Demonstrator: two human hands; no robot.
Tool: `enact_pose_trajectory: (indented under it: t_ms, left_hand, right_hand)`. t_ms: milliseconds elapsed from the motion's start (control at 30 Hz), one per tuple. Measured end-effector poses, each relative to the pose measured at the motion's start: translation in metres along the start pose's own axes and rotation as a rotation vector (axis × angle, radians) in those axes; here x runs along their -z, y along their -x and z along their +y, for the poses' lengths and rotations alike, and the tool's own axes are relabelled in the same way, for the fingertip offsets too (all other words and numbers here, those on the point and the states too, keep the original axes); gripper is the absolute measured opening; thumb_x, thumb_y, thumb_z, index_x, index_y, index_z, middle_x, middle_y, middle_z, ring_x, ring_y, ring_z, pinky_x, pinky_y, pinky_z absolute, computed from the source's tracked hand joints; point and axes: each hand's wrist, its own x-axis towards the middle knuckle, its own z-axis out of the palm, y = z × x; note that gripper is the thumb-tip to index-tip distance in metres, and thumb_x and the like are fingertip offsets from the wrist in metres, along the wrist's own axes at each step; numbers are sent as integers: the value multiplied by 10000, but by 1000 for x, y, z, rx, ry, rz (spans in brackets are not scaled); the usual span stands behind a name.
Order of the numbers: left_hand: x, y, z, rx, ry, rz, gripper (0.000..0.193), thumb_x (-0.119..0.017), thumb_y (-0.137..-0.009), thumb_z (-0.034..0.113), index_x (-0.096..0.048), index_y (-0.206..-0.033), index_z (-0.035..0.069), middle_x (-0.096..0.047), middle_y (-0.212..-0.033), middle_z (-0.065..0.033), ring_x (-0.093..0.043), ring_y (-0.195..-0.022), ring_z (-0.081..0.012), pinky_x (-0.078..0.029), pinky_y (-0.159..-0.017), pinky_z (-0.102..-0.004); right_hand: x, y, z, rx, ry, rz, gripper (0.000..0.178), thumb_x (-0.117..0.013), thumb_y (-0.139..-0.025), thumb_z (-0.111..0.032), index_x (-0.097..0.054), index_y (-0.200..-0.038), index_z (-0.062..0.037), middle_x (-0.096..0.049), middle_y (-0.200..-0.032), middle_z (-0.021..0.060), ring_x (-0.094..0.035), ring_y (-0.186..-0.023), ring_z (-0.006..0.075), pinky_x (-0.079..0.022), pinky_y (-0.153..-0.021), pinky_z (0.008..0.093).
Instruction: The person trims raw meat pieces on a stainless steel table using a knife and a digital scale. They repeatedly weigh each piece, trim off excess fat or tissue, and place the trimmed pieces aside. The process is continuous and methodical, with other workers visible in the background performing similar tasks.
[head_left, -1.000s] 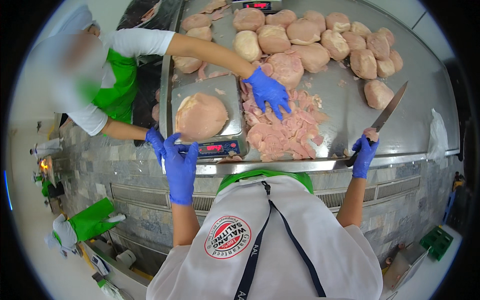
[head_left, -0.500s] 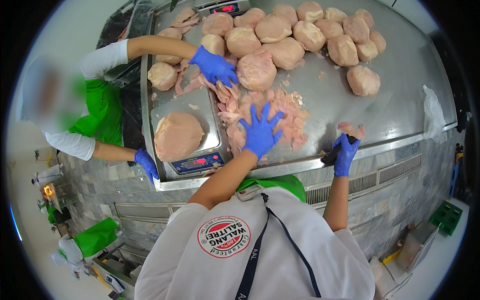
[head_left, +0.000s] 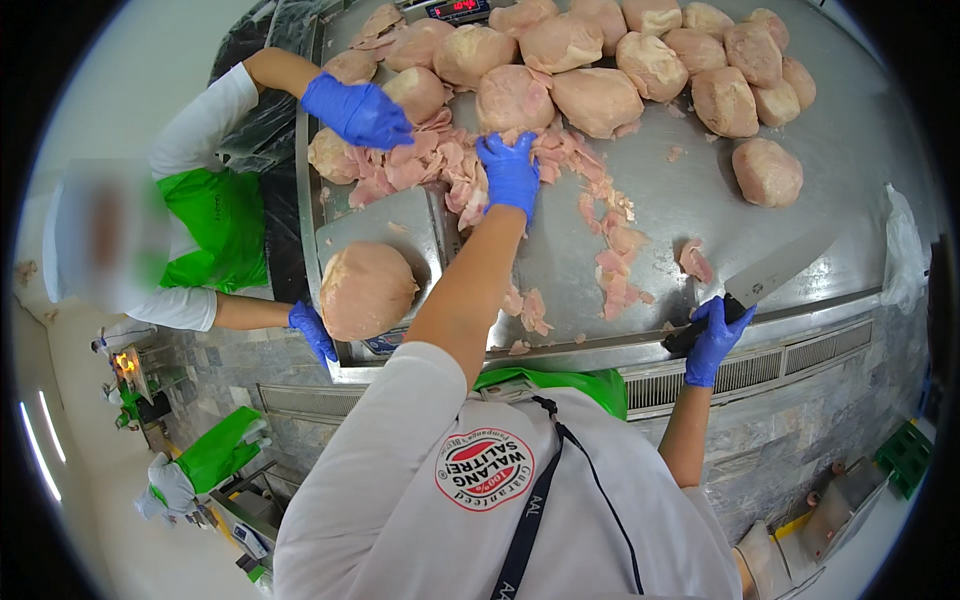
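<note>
My left hand (head_left: 510, 172), in a blue glove, reaches across the metal table and presses into pale pink meat trimmings (head_left: 565, 150). Its fingers are bent and somewhat apart, beside a large round piece of meat (head_left: 513, 97). My right hand (head_left: 711, 340), gloved too, is closed round the black handle of a broad-bladed knife (head_left: 780, 268) at the table's near edge. The blade points far right, over the table. One loose meat scrap (head_left: 695, 261) lies left of the blade. More trimmings (head_left: 622, 262) trail between my hands.
Several round meat pieces (head_left: 655, 66) line the far side. At left, a meat piece (head_left: 366, 290) sits on a scale (head_left: 400, 222). A co-worker's gloved hand (head_left: 358, 108) hovers near the trimmings; the other (head_left: 312, 333) is by the table corner. A clear plastic bag (head_left: 903, 250) hangs at right.
My left hand has slid away from me, and trimmings are bunched farther off. The knife blade has swung into view, and the scrap by my right hand lies on the table. The co-worker's far hand has lifted leftward.
</note>
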Motion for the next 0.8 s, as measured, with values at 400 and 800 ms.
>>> enact_pose_trajectory:
  t_ms: [400,800]
  left_hand:
    - [16,-130,-25,231,-311,-568,579,-646,-894,317,-501,-1454,296,-349,-1506,-274,-362,-1366,-499,-351,-1041,-695]
    - [93,85,-26,-1491,94,-912,280,-716,-728,249,-717,-1005,207,-656,-1055,-51,-582,-1141,-283,-363,-1082,-557]
  right_hand:
    - [4,0,-3,22,-85,-38,649,-581,-925,10,-287,-1502,-32,-546,-780,49,-538,-625,130,-487,-618,289]
    - [4,2,-2,16,-49,-39,664,-576,-942,15,-252,-1520,-42,-562,-777,60,-555,-631,137,-481,-614,285]
